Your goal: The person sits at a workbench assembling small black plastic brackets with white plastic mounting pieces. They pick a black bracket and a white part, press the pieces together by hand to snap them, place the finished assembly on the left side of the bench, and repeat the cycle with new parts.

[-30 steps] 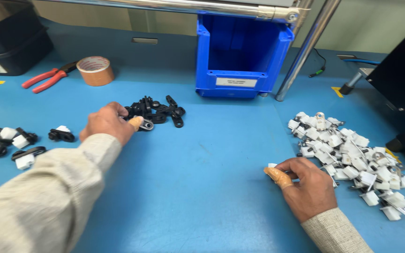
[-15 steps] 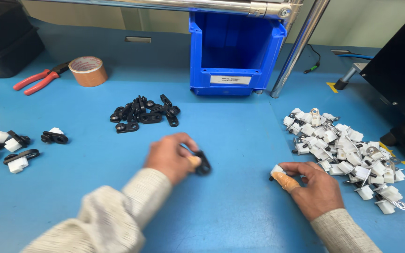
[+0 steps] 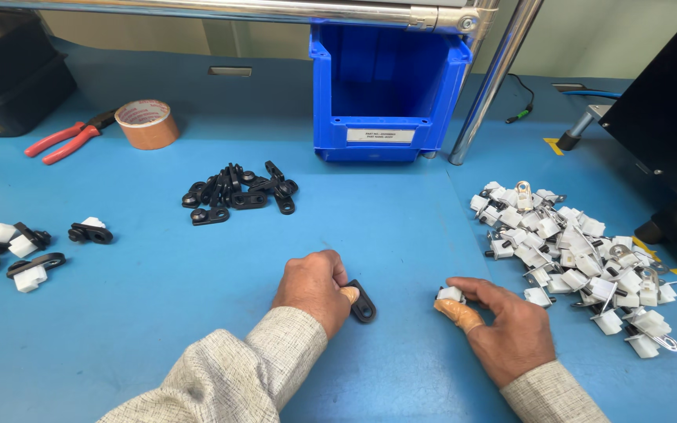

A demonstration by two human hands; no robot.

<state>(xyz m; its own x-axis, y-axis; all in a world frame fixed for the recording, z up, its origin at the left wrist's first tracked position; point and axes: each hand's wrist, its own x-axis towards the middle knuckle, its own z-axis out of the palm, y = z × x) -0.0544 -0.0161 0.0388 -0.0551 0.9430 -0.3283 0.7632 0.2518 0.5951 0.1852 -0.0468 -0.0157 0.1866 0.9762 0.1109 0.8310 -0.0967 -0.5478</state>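
Nearest, at six o'clock: left hand (image 3: 313, 287) curled, fingers pinched on a black clip (image 3: 363, 302) flat on the blue table (image 3: 197, 329). Clip's long axis ran from ten to four o'clock, ringed end pointing to four o'clock, other end hidden under the fingertips. At three o'clock of that clip, just apart: right hand (image 3: 507, 329), fingers bent loosely, thumb and forefinger closed on a small white piece (image 3: 450, 294), a tan cot on the thumb. Way that piece pointed: too small to tell.

Farther out, at two to three o'clock of the right hand: heap of white pieces (image 3: 581, 258), some with metal loops, nearest ones just beside the fingers. At nine o'clock, well apart from the left hand: a few joined black-and-white parts (image 3: 25, 251) scattered near the table's left edge. At eleven o'clock of the left hand: pile of black clips (image 3: 238, 193), lying every way, one loose clip at its near left side.

Farther still, at twelve o'clock: blue bin (image 3: 389, 86), open front facing this way, with a metal post (image 3: 495, 82) slanting up just beside its right side. At ten o'clock, far: roll of brown tape (image 3: 146, 124), red-handled pliers (image 3: 68, 139) just beside it on the left, black box (image 3: 9, 78) behind them. At two o'clock, far right: black machine (image 3: 667, 117).
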